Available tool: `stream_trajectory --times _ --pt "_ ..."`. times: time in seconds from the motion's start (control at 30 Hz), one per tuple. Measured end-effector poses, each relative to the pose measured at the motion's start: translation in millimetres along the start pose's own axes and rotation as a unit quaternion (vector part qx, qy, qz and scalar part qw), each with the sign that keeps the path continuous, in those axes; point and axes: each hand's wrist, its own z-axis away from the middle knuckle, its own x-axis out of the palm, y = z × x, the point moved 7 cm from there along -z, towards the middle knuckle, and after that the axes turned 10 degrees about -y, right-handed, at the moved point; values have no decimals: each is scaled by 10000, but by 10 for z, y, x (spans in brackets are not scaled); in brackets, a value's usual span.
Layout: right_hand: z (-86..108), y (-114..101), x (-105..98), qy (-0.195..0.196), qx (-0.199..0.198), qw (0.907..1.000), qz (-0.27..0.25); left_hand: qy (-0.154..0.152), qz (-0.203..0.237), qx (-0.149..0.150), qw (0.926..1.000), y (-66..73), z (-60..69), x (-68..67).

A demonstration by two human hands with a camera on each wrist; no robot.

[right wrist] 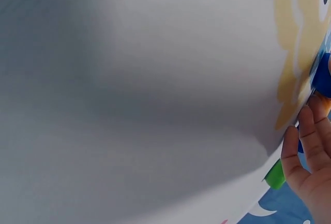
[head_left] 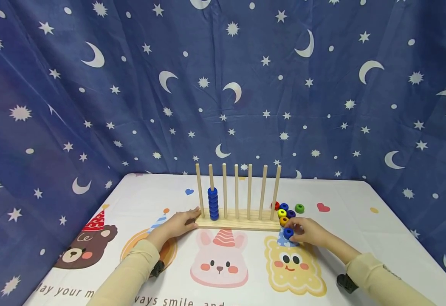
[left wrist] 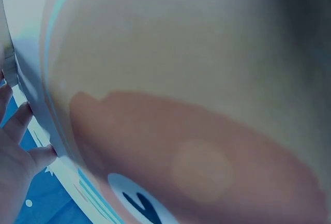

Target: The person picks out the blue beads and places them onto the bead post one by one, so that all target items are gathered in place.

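Observation:
A wooden peg rack (head_left: 242,224) with several upright pegs stands on the table. Several blue beads (head_left: 213,205) are stacked on its second peg from the left. My left hand (head_left: 177,224) holds the left end of the rack's base, thumb at the front and fingers at the back; the left wrist view catches only part of this hand (left wrist: 20,151). Off the rack's right end, my right hand (head_left: 310,231) pinches a loose blue bead (head_left: 288,233) close to the tabletop. That bead (right wrist: 321,79) shows partly at the right wrist view's edge.
Loose beads lie by the rack's right end: red (head_left: 275,205), yellow (head_left: 281,213), orange (head_left: 283,221), green (head_left: 299,208) and blue ones (head_left: 291,214). A white cloth (head_left: 345,229) with cartoon prints covers the table. Behind hangs a blue curtain (head_left: 207,97) with moons and stars.

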Motion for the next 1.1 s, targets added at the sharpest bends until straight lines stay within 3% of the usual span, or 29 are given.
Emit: stream_trajectory --times 0.77,1.1 --pt "15 -89 -137 -227 -663 9975 -112 6 131 -163 9998 -26 -18 -40" --pt "84 -104 -79 -146 -542 9984 31 46 223 -127 9997 -11 16 -8"
